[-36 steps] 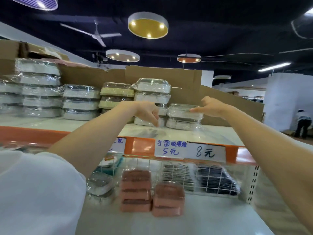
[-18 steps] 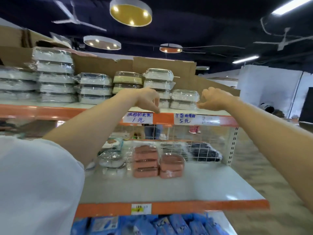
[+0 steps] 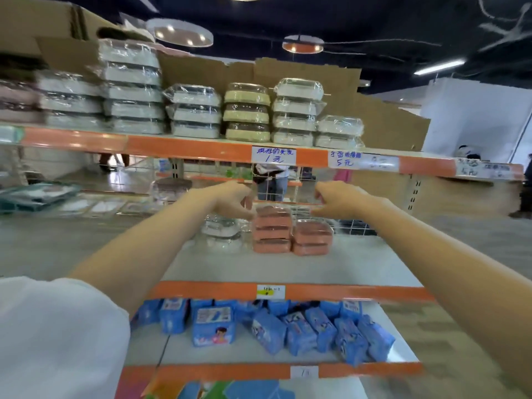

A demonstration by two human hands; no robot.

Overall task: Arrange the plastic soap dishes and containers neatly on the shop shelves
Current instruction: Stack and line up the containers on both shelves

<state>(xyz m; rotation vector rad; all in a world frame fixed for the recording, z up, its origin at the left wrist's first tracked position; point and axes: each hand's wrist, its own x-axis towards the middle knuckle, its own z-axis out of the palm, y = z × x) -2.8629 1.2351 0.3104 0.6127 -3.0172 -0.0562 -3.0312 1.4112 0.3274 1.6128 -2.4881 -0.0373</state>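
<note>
I see the pink dishes [image 3: 272, 227] stacked just below and between my left hand [image 3: 230, 198] and right hand [image 3: 338, 200]; both loosely curled, holding nothing.

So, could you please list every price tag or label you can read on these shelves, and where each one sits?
"1元": handwritten white tag on the top shelf's orange rail; the blue line above it is too blurred.
"5元": white tag further right on that rail; the writing above it and its right half are unreadable.
Far-right tag: blurred.
Yellow label on the middle rail: too small.
Bottom-rail tag: unreadable.
Blue packets: print too small.
</note>
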